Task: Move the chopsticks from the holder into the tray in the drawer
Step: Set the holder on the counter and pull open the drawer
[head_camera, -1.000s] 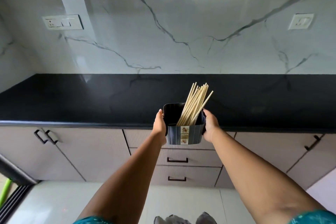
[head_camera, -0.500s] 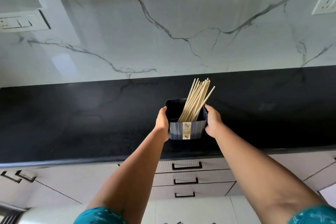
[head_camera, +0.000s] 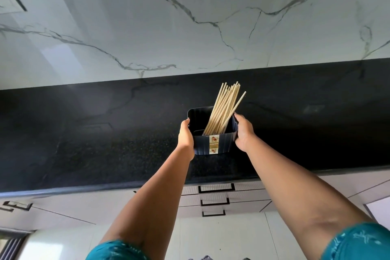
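A dark blue ribbed holder (head_camera: 213,143) with a cream label sits over the black countertop (head_camera: 105,143), gripped on both sides. My left hand (head_camera: 185,136) clasps its left wall and my right hand (head_camera: 243,133) its right wall. Several pale wooden chopsticks (head_camera: 223,110) stand in it, leaning up and to the right. Whether the holder's base touches the counter I cannot tell. Below the counter edge are three closed drawers (head_camera: 216,189) with black handles; no tray is visible.
A white marble backsplash (head_camera: 190,17) rises behind the counter. Pale cabinet doors with black handles (head_camera: 16,206) run below at the left, and light floor (head_camera: 221,238) lies beneath.
The holder and both hands have moved forward from in front of the cabinets to over the countertop. The camera has come closer and tilted down.
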The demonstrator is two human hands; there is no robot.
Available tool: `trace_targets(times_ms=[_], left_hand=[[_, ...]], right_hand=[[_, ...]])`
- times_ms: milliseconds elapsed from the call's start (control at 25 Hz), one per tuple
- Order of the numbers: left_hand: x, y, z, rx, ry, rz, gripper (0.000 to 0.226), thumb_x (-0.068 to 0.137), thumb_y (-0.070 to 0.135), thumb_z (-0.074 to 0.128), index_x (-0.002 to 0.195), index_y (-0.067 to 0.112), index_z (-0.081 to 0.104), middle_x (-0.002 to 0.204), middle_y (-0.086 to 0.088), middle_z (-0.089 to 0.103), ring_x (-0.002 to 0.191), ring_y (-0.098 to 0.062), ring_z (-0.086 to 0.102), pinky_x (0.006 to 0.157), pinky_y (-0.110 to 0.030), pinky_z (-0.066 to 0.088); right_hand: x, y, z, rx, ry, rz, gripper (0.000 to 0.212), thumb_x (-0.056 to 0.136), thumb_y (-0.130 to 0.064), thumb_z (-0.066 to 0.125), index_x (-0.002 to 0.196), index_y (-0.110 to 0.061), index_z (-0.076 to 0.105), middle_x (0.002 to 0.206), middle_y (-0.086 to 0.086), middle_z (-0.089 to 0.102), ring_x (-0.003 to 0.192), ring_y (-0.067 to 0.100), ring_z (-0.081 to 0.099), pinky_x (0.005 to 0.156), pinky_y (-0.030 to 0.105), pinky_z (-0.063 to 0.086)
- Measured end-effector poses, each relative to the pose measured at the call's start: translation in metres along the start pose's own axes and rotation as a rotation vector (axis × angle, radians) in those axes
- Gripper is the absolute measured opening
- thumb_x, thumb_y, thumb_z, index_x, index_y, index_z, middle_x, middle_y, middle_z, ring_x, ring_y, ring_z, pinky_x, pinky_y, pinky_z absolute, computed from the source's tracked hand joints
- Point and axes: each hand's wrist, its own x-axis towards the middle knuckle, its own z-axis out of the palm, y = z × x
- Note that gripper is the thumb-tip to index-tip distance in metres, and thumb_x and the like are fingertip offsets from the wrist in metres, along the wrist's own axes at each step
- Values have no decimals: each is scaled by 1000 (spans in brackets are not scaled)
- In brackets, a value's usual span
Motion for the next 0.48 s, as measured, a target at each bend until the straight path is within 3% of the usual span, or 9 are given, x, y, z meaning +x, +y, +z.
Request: trace_targets(times_ms=[80, 160, 280, 320, 400, 480], left_hand=[[-1, -3, -1, -35, 62, 23, 57, 83, 61, 42, 125, 25, 57, 122, -3, 63, 111, -23, 58, 99, -44, 44], [-4, -14, -3, 12, 235, 169, 59, 90, 59, 36, 135, 24, 49, 136, -2, 53, 125, -24, 48, 109, -45, 35], [-23, -58, -19, 343, 492, 577, 45, 96, 46, 35, 121, 14, 54, 122, -8, 52, 115, -24, 44, 98, -35, 36], [-34, -77, -28, 487, 447, 766, 37, 95, 43, 38, 112, 14, 54, 111, -6, 51, 104, -21, 45, 90, -30, 37], [-46, -118, -46, 848, 118, 1022, 22, 93, 34, 45, 94, 14, 53, 93, -2, 49, 86, -17, 46, 76, -28, 40], [-50, -151, -59, 1254, -227, 990, 18, 93, 26, 45, 92, 13, 57, 91, -6, 55, 88, -24, 54, 74, -37, 48]], right_hand=[[-5, -1, 3, 7, 51, 1, 36, 95, -39, 49, 123, -18, 60, 116, 7, 66, 109, 26, 62, 100, 46, 47], [-14, 6, 3, -4, 248, -86, 37, 98, -39, 43, 123, -15, 56, 112, 4, 62, 107, 23, 59, 96, 40, 46], [-49, 38, -11, -138, 526, -335, 35, 100, -39, 37, 104, -11, 59, 96, 3, 62, 89, 21, 60, 81, 35, 45], [-64, 58, -20, -277, 520, -454, 36, 99, -39, 36, 89, -14, 59, 83, 0, 62, 77, 17, 59, 73, 31, 45], [-92, 106, -41, -652, 367, -625, 39, 97, -41, 38, 66, -20, 50, 60, -6, 54, 57, 12, 52, 57, 26, 37], [-106, 152, -60, -1007, 202, -669, 34, 95, -35, 47, 65, -18, 51, 62, -1, 58, 60, 20, 56, 55, 28, 35]])
